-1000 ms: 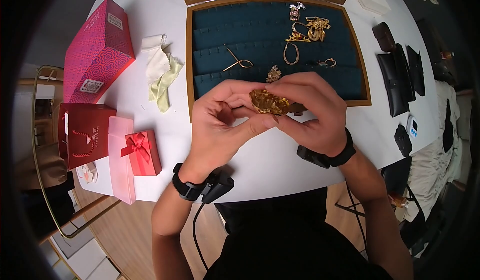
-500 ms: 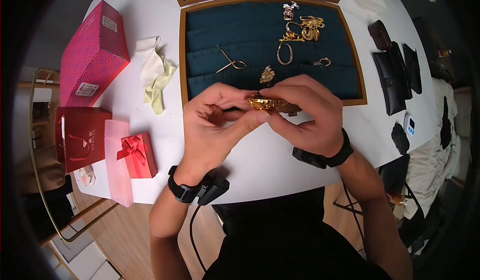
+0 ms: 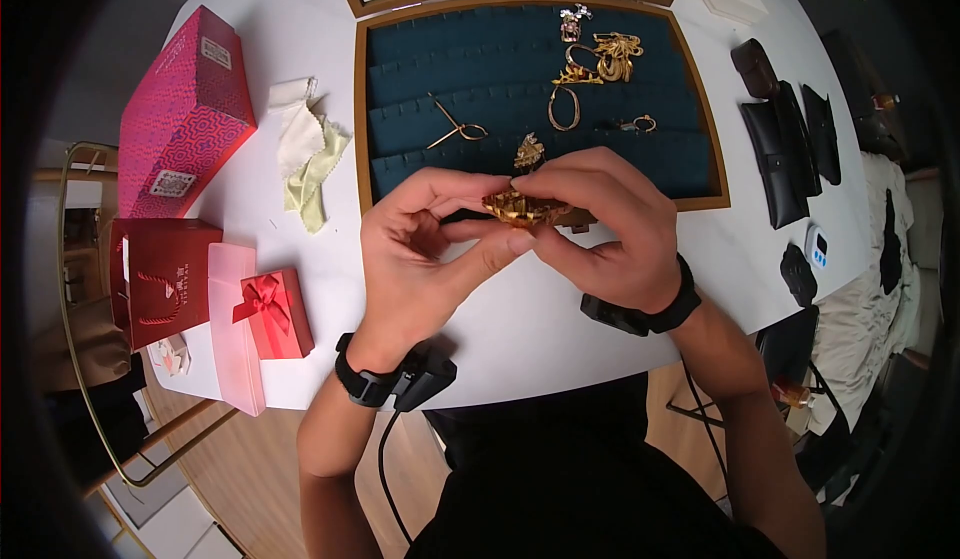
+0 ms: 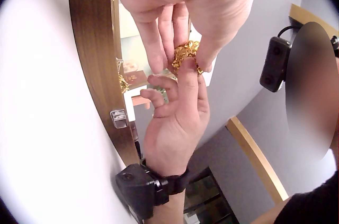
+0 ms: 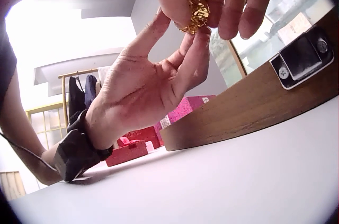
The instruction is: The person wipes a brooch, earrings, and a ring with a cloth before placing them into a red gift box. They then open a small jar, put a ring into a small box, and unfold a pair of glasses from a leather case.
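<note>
Both hands hold an ornate gold jewellery piece [image 3: 518, 209] above the front edge of a wooden jewellery box [image 3: 725, 174] with a dark teal lining. My left hand [image 3: 415, 249] pinches its left end between thumb and fingers. At the other end, the fingertips and thumb of my right hand [image 3: 620, 229] grip it. Crinkled gold openwork [image 4: 185, 55] shows between the fingertips in the left wrist view, and again as a gold edge [image 5: 198, 12] in the right wrist view. Just beyond the hands, a gold leaf-like ornament [image 3: 528, 151] lies on the lining.
Inside the box lie a gold hairpin-like piece [image 3: 458, 129], a hoop [image 3: 564, 109] and a gold cluster [image 3: 618, 57]. Left are cloths [image 3: 305, 154], a patterned pink box [image 3: 190, 109], a red bag [image 3: 165, 279] and a bowed gift box [image 3: 275, 314]. Black cases [image 3: 775, 164] lie right.
The gold piece has tipped from showing its broad amber-gold face to a narrower, edge-on view. Both hands keep their grip; the whole head view has shifted slightly.
</note>
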Action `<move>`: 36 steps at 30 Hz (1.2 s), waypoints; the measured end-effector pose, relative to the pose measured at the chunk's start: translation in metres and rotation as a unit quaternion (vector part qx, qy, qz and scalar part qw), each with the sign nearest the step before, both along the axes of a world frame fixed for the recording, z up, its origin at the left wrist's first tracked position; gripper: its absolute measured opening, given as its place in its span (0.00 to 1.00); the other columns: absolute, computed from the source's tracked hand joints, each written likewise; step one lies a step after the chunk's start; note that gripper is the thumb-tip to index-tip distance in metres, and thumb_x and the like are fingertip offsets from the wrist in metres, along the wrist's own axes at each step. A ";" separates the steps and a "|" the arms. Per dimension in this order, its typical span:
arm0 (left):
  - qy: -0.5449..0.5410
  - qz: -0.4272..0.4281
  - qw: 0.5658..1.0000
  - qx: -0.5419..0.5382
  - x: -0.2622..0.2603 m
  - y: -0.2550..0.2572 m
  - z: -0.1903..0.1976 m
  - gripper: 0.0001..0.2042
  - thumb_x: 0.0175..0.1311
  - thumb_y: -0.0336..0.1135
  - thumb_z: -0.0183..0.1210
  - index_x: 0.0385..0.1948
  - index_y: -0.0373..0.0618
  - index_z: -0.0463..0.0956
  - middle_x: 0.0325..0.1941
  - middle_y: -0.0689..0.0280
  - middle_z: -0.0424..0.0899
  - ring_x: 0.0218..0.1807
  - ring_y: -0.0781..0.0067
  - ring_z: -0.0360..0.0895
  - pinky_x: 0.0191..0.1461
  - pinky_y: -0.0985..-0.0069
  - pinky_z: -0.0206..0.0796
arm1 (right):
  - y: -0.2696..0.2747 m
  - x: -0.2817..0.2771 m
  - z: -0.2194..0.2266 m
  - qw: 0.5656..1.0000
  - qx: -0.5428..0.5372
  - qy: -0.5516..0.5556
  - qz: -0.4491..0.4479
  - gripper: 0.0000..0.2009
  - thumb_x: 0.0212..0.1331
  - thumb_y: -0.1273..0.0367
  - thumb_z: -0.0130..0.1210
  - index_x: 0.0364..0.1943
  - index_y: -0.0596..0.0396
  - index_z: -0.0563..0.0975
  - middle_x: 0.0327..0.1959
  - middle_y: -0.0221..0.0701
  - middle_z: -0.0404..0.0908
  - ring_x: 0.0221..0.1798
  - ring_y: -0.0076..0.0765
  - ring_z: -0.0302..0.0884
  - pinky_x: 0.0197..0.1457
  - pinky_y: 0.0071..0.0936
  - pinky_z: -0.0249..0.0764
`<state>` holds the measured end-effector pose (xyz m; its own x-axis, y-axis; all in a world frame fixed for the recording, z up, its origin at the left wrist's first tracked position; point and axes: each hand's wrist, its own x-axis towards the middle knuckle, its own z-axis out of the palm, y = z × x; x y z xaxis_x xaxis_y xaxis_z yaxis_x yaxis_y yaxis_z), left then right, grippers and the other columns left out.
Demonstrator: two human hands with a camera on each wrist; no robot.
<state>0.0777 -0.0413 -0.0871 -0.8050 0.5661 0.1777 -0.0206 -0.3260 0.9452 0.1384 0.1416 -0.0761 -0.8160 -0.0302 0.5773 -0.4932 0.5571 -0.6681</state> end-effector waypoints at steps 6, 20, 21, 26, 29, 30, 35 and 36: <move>0.011 0.002 1.000 0.005 0.000 -0.001 0.002 0.20 0.51 0.14 0.68 0.48 0.31 0.75 0.51 0.53 0.81 0.53 0.68 0.81 0.56 0.71 0.80 | 0.000 -0.003 -0.004 0.999 0.024 0.044 0.003 0.19 0.48 0.76 0.67 0.48 0.53 0.81 0.41 0.31 0.81 0.38 0.33 0.82 0.36 0.25 0.81; 0.049 0.018 0.999 0.003 0.000 0.002 0.001 0.20 0.52 0.13 0.66 0.49 0.34 0.78 0.47 0.61 0.77 0.49 0.72 0.80 0.57 0.75 0.79 | -0.005 0.003 -0.010 0.994 -0.109 -0.023 0.020 0.18 0.58 0.76 0.63 0.53 0.58 0.75 0.49 0.37 0.82 0.45 0.34 0.87 0.45 0.25 0.84; 0.072 0.028 0.997 -0.003 -0.001 0.002 0.001 0.19 0.53 0.13 0.65 0.48 0.34 0.79 0.47 0.61 0.77 0.49 0.73 0.80 0.56 0.75 0.78 | -0.005 0.002 -0.011 0.989 -0.142 -0.027 0.026 0.18 0.59 0.77 0.62 0.54 0.58 0.74 0.50 0.36 0.82 0.45 0.34 0.87 0.45 0.24 0.84; 0.057 0.034 0.998 0.008 -0.003 0.000 0.005 0.14 0.58 0.15 0.63 0.47 0.33 0.80 0.47 0.59 0.78 0.48 0.72 0.80 0.55 0.76 0.78 | -0.002 0.004 -0.004 0.934 -0.309 -0.146 0.104 0.19 0.59 0.77 0.62 0.54 0.60 0.73 0.52 0.37 0.80 0.44 0.34 0.87 0.45 0.23 0.84; 0.049 0.024 0.998 0.006 -0.002 -0.003 0.005 0.12 0.61 0.17 0.61 0.47 0.33 0.80 0.45 0.59 0.79 0.48 0.72 0.81 0.55 0.77 0.77 | 0.004 0.003 -0.002 0.957 -0.228 -0.126 0.126 0.22 0.57 0.76 0.64 0.57 0.61 0.72 0.54 0.36 0.79 0.44 0.33 0.86 0.45 0.22 0.84; 0.033 0.013 0.999 0.007 -0.002 -0.003 0.005 0.11 0.63 0.18 0.60 0.47 0.33 0.80 0.44 0.59 0.80 0.48 0.72 0.81 0.54 0.77 0.77 | 0.004 0.002 0.001 0.973 -0.164 -0.112 0.114 0.24 0.56 0.76 0.65 0.58 0.61 0.71 0.54 0.37 0.79 0.44 0.32 0.86 0.45 0.22 0.84; -0.011 0.025 1.000 0.013 -0.002 -0.002 0.003 0.11 0.66 0.21 0.59 0.49 0.33 0.79 0.45 0.60 0.82 0.47 0.75 0.80 0.52 0.78 0.77 | -0.001 0.004 0.009 0.977 -0.118 -0.118 0.133 0.30 0.53 0.76 0.67 0.62 0.58 0.71 0.56 0.37 0.80 0.45 0.31 0.86 0.46 0.23 0.84; -0.043 0.036 0.998 0.038 -0.001 -0.001 0.003 0.11 0.66 0.21 0.59 0.49 0.32 0.78 0.46 0.60 0.83 0.46 0.77 0.80 0.52 0.78 0.76 | -0.001 0.004 0.009 0.977 -0.118 -0.118 0.132 0.30 0.53 0.76 0.67 0.62 0.58 0.71 0.56 0.37 0.80 0.45 0.31 0.86 0.46 0.23 0.84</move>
